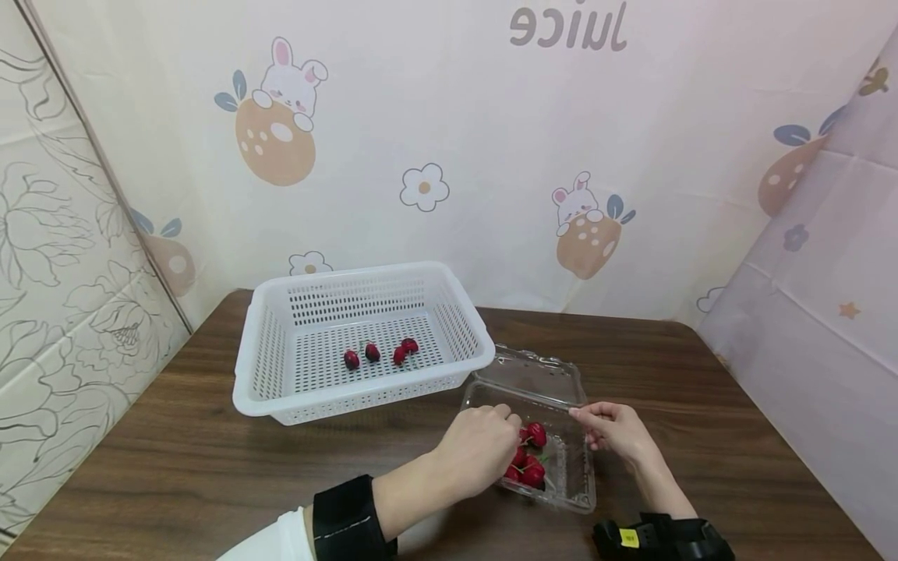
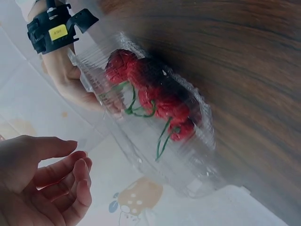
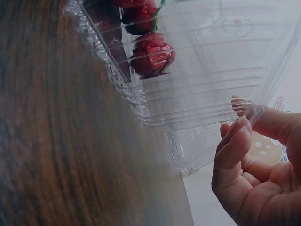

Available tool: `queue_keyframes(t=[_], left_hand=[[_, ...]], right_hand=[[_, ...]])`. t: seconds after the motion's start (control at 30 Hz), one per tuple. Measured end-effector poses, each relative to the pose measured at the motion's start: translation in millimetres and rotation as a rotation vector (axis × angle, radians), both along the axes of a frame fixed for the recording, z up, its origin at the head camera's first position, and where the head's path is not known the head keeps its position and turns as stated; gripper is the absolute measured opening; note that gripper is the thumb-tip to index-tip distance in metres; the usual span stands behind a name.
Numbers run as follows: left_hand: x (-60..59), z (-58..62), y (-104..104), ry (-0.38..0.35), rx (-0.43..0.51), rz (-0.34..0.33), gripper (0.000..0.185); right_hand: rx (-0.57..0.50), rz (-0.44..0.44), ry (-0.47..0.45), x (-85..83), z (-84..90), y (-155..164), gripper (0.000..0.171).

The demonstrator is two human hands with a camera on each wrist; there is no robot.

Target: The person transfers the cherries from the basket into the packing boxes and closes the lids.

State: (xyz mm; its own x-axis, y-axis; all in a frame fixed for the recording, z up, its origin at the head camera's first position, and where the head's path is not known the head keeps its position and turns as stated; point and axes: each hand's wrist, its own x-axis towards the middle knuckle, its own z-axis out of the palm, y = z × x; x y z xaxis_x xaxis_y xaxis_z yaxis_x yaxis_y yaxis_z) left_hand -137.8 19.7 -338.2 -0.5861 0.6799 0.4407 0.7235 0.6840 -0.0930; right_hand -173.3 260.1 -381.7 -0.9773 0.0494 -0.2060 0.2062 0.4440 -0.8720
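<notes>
Cherries (image 1: 533,472), glossy, green-stemmed, in ribbed clear plastic box (image 1: 575,474), lower right of head frame.
Left hand (image 1: 480,448): loosely curled, empty; right hand (image 1: 617,430) pinches box's rim.

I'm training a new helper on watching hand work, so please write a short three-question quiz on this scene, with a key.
1. How many cherries lie in the white basket?
2. True or false: the lid of the clear box is open.
3. What does the right hand pinch? A) the basket; B) the edge of the box; C) a cherry.

Key: 1. Four. 2. True. 3. B.
</notes>
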Motion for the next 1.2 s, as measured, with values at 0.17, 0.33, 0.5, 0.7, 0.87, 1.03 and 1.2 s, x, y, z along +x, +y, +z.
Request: queue_keyframes(t=[0.17, 0.33, 0.5, 0.7, 0.87, 1.03, 1.2], left_hand=[[1.2, 2.6, -9.6, 0.014, 0.019, 0.011, 0.009], [2.1, 5.7, -19.5, -0.014, 0.015, 0.03, 0.011], [1.9, 8.5, -31.3, -0.034, 0.027, 0.037, 0.012], [-1.6, 7.1, -46.4, -0.069, 0.043, 0.072, 0.015], [-5.3, 4.0, -57.4, -0.075, 0.058, 0.08, 0.016], [-9.8, 4.6, -68.8, -0.112, 0.075, 0.084, 0.019], [-14.8, 7.0, -79.7, -0.152, 0.058, 0.104, 0.022]], right_hand=[[-0.009, -0.005, -0.004, -0.5, -0.1, 0.3, 0.037], [-0.008, -0.003, -0.005, -0.4, -0.9, 0.6, 0.038], [-0.001, -0.005, -0.004, -0.4, -1.0, 0.7, 0.038], [0.002, 0.0, -0.002, -0.5, -0.8, 0.6, 0.039], [0.006, 0.005, 0.0, -0.4, -1.2, 0.8, 0.04], [0.005, -0.001, -0.001, -0.5, -1.4, 0.3, 0.039], [0.008, -0.006, 0.0, 0.1, -0.8, -0.3, 0.04]])
